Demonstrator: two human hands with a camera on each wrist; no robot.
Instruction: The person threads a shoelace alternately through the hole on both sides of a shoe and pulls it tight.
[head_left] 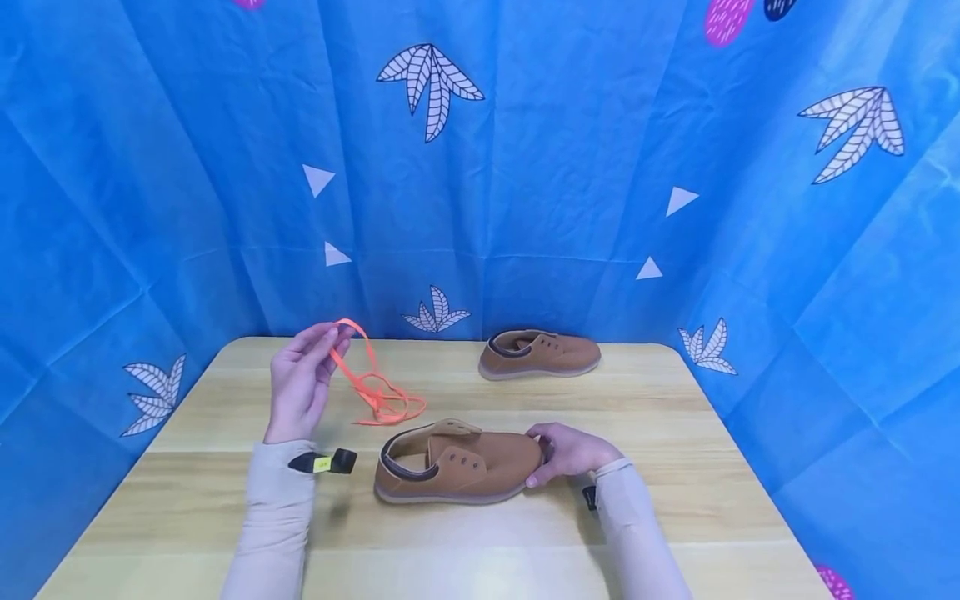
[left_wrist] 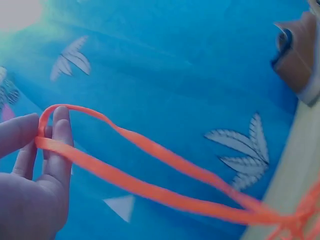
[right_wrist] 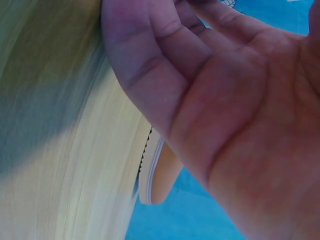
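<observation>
An orange shoelace (head_left: 381,396) hangs from my left hand (head_left: 303,379), which pinches it between thumb and fingers. In the left wrist view the lace (left_wrist: 165,196) forms a long loop from the fingertips down to a tangle at the lower right. Its lower part lies in loose coils on the table. A brown shoe (head_left: 491,458) stands upright nearest me, toe to the right, with bare eyelets and its tongue showing. My right hand (head_left: 573,452) grips that shoe's toe, thumb on the near side. The palm hides the grip in the right wrist view.
A second brown shoe (head_left: 558,354), also toe to the right, stands at the back of the wooden table (head_left: 187,500). Blue patterned curtain (head_left: 570,167) hangs behind the table and along both sides.
</observation>
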